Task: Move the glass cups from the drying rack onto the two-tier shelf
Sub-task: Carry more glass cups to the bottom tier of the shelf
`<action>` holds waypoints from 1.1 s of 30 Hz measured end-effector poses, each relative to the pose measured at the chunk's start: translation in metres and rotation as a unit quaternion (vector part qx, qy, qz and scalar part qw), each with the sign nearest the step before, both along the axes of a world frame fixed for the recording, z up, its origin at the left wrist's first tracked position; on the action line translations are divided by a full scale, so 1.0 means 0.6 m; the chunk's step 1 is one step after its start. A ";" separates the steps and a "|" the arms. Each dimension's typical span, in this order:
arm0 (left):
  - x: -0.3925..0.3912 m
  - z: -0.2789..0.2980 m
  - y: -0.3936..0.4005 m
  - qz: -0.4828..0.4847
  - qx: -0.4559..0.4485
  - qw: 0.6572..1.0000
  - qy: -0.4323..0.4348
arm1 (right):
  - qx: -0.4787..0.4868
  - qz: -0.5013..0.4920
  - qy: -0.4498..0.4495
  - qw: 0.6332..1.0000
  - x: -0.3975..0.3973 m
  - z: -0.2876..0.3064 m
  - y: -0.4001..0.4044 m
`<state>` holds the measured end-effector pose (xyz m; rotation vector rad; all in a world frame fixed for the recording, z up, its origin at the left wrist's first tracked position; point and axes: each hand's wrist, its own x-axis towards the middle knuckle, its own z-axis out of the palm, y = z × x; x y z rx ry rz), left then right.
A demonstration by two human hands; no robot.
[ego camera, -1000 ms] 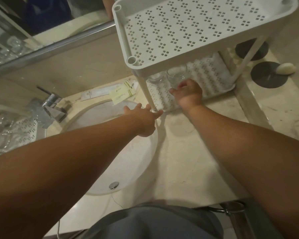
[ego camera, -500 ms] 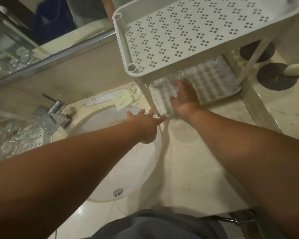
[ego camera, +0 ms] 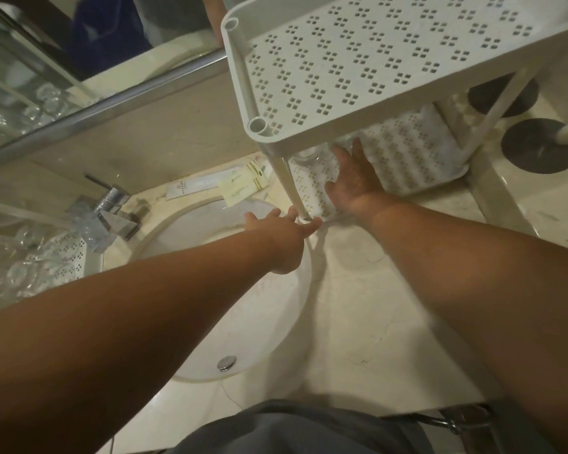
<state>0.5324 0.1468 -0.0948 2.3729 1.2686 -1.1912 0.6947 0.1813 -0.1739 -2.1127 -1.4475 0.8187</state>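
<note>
Two arms outstretched, right hand (ego camera: pixel 351 181) flat, fingers straight

- I see the white two-tier shelf (ego camera: pixel 391 67) on the marble counter (ego camera: pixel 368 290), beside the round sink (ego camera: pixel 269 322).
- My right hand (ego camera: pixel 351 181) lies flat, fingers straight, on the lower tier, its fingertips at a glass cup (ego camera: pixel 309 155) under the upper tier.
- My left hand (ego camera: pixel 282 237) reaches to the foot of the shelf's near leg, fingers spread on either side of it.
- More glass cups sit in the drying rack (ego camera: pixel 63 260) at far left, past the faucet (ego camera: pixel 112 214).
</note>
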 end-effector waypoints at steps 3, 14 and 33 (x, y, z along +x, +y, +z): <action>0.003 0.000 0.005 -0.001 0.001 1.000 -0.003 | -0.014 0.016 -0.011 1.000 0.006 -0.002 0.007; -0.016 -0.018 -0.004 0.021 0.006 0.999 -0.031 | -0.013 0.010 -0.033 0.999 -0.003 0.003 0.004; -0.183 -0.003 -0.096 0.215 0.161 0.918 -0.292 | 0.145 -0.050 -0.031 0.988 -0.099 0.083 -0.167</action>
